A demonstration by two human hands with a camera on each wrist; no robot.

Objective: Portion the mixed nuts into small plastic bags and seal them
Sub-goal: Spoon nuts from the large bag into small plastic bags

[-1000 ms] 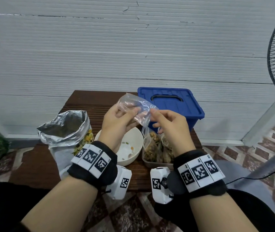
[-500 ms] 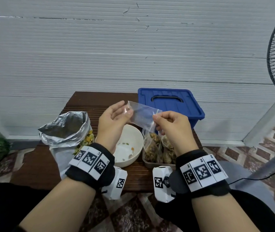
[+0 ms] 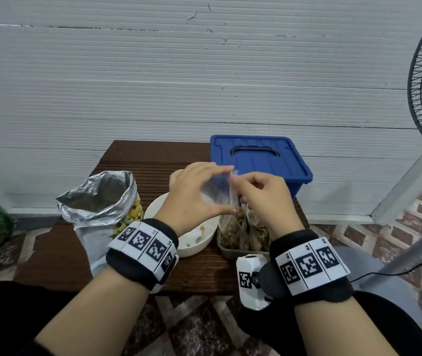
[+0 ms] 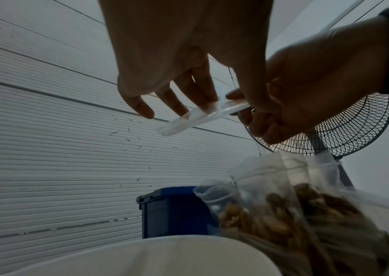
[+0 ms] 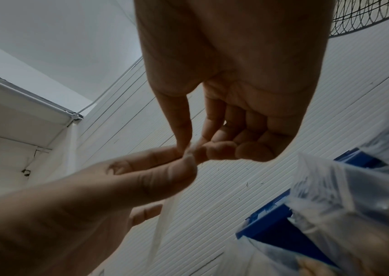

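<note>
Empty bag (image 3: 217, 187) pinched by left hand (image 3: 194, 199) and right hand (image 3: 261, 199) fingers, unfilled; filled bags (image 3: 243, 227) at 5 o'clock; more portioning left.

Both hands have lowered the empty bag (image 3: 216, 187), now flattened.

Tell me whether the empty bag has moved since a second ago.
Yes. The empty bag, held by the left hand and right hand, has dropped slightly against the blue box, now overlapping its near left edge, and is stretched flatter.
</note>
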